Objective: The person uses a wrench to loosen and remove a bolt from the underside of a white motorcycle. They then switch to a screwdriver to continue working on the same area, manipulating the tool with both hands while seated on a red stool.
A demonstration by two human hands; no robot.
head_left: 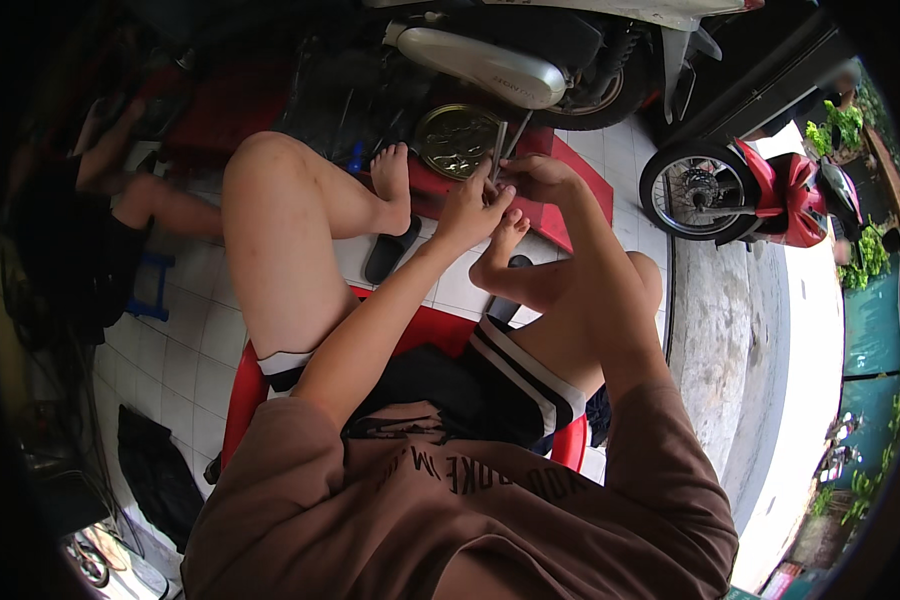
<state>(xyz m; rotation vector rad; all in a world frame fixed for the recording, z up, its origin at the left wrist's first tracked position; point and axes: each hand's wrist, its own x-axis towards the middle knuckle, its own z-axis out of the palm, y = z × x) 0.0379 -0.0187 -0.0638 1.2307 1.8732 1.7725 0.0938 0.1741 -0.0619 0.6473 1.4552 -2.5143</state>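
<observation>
My left hand [473,212] is closed around a slim, straight metal rod [499,150] that stands up out of the fist. Close beside it, my right hand [540,176] has its fingers curled in, and whatever lies in them is too small to make out. A second slanted grey bar [518,133] runs just above the right fingers; whether it touches them, or belongs to the motorbike, I cannot tell. Beyond both hands is the parked motorbike with its silver side cover [485,68]. A round, gold-coloured metal tray [432,140] lies left of the rod, with its contents unclear.
Under the motorbike spreads a red platform [592,190]. I sit on a red chair [240,405], with dark slippers [390,252] by my feet. Another person [60,220] sits at the left near a blue stool [152,287]. A red motorbike [795,200] stands at the right.
</observation>
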